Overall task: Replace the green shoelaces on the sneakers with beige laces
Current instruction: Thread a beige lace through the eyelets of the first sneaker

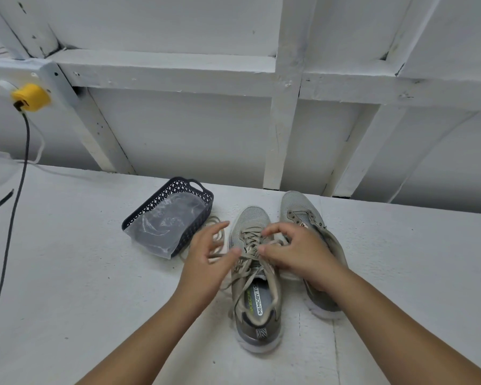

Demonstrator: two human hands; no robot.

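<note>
Two grey sneakers stand side by side on the white counter (81, 273), toes pointing to the wall. The left sneaker (257, 276) is the nearer one, w/ a beige lace (245, 276) already crossed through its eyelets; loose ends hang over the tongue and down its side. The right sneaker (314, 245) sits just beside it, a bit further back, and its upper eyelets look bare, no lace visible there.

The left hand (206, 262) is over the left side of the near sneaker; thumb and forefinger pinch a strand of the beige lace at the middle of the lacing, other fingers spread out and relaxed. The right hand (295, 250) lies across both shoes, fingers curled, its thumb and forefinger pinching the lace approx. at the same crossing point, touching the tongue area.

More beige lace lies in loops (214, 234) on the counter, between the left hand and a dark plastic basket (195, 218). The basket holds a clear plastic bag (164, 226) which sticks out over its near edge.

At far left a yellow plug (31, 97) sits on the wall, w/ a dark cable (11, 218) hanging down across the counter.
</note>
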